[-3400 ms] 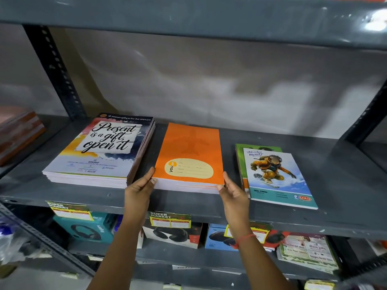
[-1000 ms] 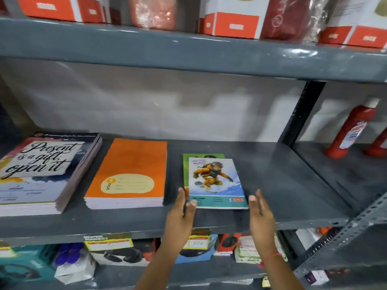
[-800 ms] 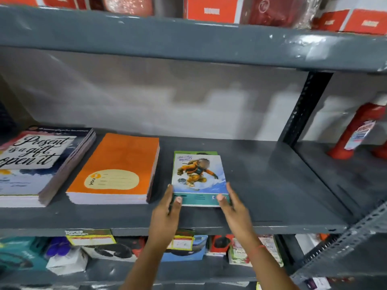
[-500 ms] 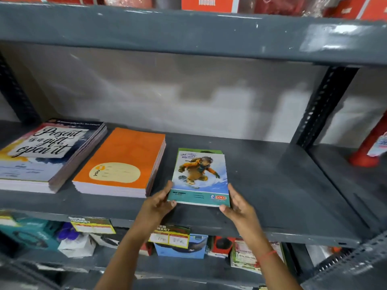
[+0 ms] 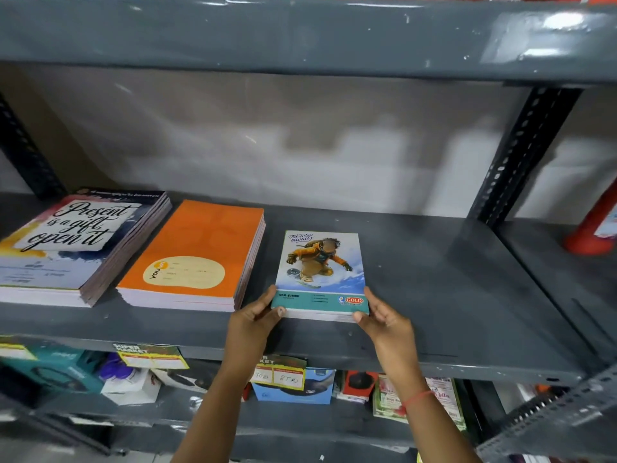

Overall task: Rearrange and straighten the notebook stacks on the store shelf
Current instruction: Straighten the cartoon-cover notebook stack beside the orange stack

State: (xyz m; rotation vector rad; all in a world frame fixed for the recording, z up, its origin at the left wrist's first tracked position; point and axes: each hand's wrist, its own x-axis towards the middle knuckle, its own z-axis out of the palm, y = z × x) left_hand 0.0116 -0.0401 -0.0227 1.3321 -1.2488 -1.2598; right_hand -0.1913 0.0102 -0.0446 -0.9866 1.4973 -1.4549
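The grey metal shelf (image 5: 450,295) carries three notebook stacks, and I'll place everything from the orange stack (image 5: 193,255) in the middle. To its left, just beside it, sits the biggest pile, the quote-cover stack (image 5: 66,248); to its right, near but apart, lies the small snowboarder stack (image 5: 320,272), the one being squared. The left hand (image 5: 253,324) pinches its near-left corner, the right hand (image 5: 384,324) its near-right corner, each grip closed on the edges. It looks light, thin and floppy, with glossy covers apt to slide, so holding both side edges low seems wise
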